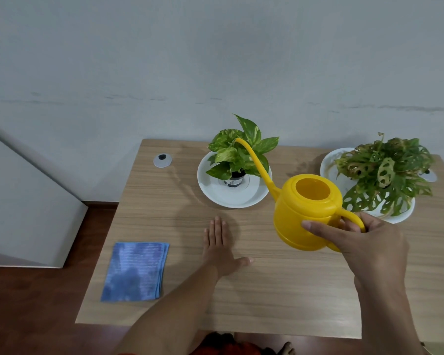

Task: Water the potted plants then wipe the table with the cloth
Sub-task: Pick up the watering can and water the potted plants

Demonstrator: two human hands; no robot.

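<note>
1. Yellow plastic fills the centre-right of my head view: the watering can (306, 212) is lifted off the wooden table (267, 290), tilted toward the far left, its long thin spout (254, 160) reaching in among the leaves of the pothos plant (241, 152).
2. My right hand (369, 242) is closed around the can's handle, thumb pressed along the body.
3. My left hand (219, 248) lies flat on the table, palm down, fingers spread out straight, holding nothing.
4. The pothos stands in a small dark pot on a white saucer (231, 196) near the table's far edge.
5. A second plant with holed leaves (385, 172) sits on its own white dish (330, 162) at the far right.
6. The folded blue cloth (136, 271) rests near the table's front-left corner, well apart from my left hand.
</note>
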